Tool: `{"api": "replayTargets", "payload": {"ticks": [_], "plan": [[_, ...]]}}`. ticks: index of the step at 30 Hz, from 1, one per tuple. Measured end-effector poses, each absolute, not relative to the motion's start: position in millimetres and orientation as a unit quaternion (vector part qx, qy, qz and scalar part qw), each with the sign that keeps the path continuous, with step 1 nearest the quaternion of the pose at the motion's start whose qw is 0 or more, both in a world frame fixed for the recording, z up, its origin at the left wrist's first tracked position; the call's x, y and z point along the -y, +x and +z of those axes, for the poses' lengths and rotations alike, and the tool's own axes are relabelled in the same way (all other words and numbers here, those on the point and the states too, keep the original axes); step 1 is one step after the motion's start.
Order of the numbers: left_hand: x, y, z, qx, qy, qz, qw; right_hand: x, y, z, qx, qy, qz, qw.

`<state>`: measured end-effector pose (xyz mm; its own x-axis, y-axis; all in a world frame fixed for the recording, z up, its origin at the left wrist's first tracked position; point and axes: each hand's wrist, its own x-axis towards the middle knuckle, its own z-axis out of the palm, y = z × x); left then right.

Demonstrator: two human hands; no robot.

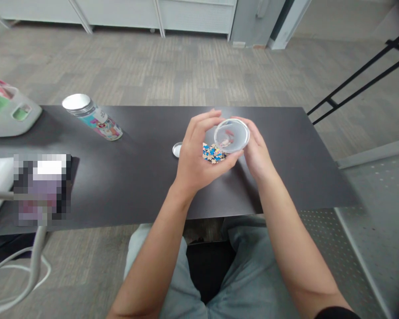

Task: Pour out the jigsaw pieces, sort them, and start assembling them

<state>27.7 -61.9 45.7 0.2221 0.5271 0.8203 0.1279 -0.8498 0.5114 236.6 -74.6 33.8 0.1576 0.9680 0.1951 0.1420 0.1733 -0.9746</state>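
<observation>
- Where the frame shows the room, its upper part has a grey patterned carpet, with white cabinets along the top edge and a black metal rail at the right.
- The dark table crosses the middle of the frame; its surface looks smooth and has a dull shine.
- On the table at the far left is a white basket with green and red contents; below it, one area is blurred, so I cannot tell what lies there.
- A tall jar with a printed label and silver lid is at the left, well apart from the hands.
- The left hand and the right hand are at the centre, both with fingers half curled around one clear container.
- This container is held above the table, round end towards the camera; whether anything is inside, I cannot tell.
- A small round lid lies beside the left hand, partly hidden.
- Smallest are the puzzle pieces, loose in one heap under the container. I judge that emptying is largely done; no piece appears joined or sorted, so any such work would be left.
</observation>
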Motion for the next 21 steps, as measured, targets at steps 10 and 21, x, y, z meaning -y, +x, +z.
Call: {"api": "replayTargets", "payload": {"ticks": [10,21], "plan": [[41,-12,37,-0.305,0.742,0.577,0.152,102,234,60,0.713,-0.462,0.088,0.521],[44,-23,37,-0.298,0.769,0.502,0.26,86,230,40,0.739,-0.442,0.151,0.486]]}}
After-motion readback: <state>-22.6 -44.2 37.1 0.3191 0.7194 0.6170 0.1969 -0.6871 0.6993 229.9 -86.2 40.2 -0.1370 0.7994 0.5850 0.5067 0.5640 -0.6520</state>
